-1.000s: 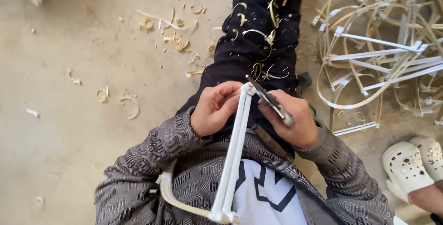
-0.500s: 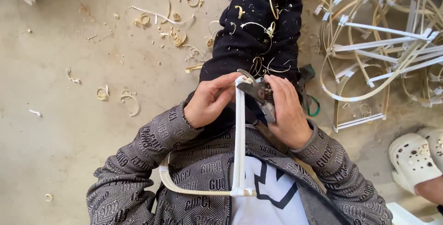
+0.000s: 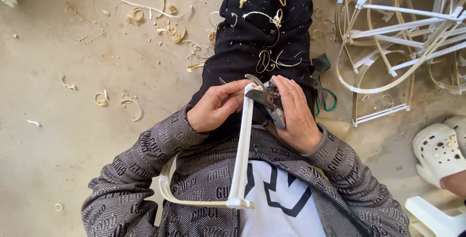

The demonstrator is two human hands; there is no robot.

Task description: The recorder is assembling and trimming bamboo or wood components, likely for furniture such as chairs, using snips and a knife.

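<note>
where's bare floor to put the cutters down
Barest floor is lower left, beside the left sleeve, below the scattered shavings. Crowded: the frame pile upper right, the white shoe at right, and the shaving-strewn lap.

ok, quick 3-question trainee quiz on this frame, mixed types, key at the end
1. True or false: the right hand grips a metal cutting tool at the top end of the white strip frame.
2. Multiple choice: the curly shavings lie (A) in a bucket, (B) on the concrete floor and the dark trouser leg, (C) on a table.
3. Which hand pinches the frame's top end without a tool?

Key: 1 true; 2 B; 3 the left hand.
</note>
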